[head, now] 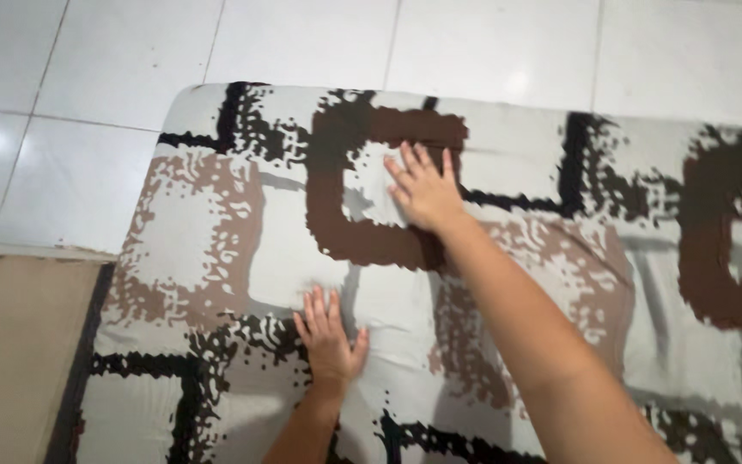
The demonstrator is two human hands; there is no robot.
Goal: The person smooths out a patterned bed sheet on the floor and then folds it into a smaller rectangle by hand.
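Head view: two hands — left hand (pixel 328 337) and right hand (pixel 423 190) — pressed flat, fingers spread, grasping nothing, on one patterned sheet (pixel 208 249); white floor tiles (pixel 113 60) around.

The mattress (pixel 508 283) lies on the tiled floor (pixel 302 43), and both hands rest flat on its sheet. The left hand (pixel 330 338) lies nearer the person; the right hand (pixel 425 191) lies farther out and a little to the right of it, the two well apart. Beyond the right hand the mattress ends at its far edge, with the floor behind it. To the left of both hands sits the mattress's rounded corner, then more floor. Left of the left hand, past the mattress's side edge, a flat board (pixel 10 352) lies beside the mattress.
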